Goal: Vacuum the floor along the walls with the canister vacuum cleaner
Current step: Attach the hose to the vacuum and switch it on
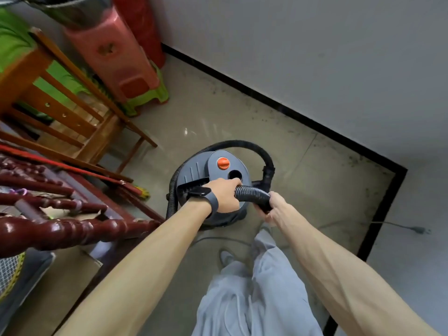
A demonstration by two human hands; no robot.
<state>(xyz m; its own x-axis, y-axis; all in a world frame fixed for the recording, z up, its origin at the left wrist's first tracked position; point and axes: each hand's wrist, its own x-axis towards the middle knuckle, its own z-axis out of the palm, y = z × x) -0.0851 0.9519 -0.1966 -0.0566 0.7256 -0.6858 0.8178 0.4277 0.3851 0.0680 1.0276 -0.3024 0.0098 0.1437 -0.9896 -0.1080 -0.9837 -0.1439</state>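
1. Hose gripped at 2 places: left hand curled round upper-left end, right hand clamped round it at lower right. Short ribbed stretch exposed between both hands. Dark watch on left wrist.
2. Canister vacuum cleaner upright on floor, directly beneath left hand and ahead of feet. Left-hand end of hose just beside round port in lid; seated there or not, cannot tell. Orange knob just beyond port.
3. Remaining hose looped round canister: up left flank, over far side, down to black cuff at right.
4. Edges: white wall with black baseboard running from upper centre down to right, then turning at corner back towards viewer. Open floor between canister and baseboard, speckled with dark dirt close to baseboard.
5. Left side crowded: wooden chair, stacked plastic stools, dark red turned rail, all near canister's left flank.
6. Plug with cord at far right, across black strip from canister, well apart.
7. Orientation: long axis of held hose stretch from upper left to lower right in view, upper-left end pointing at lid port. Knob and port in line towards viewer.
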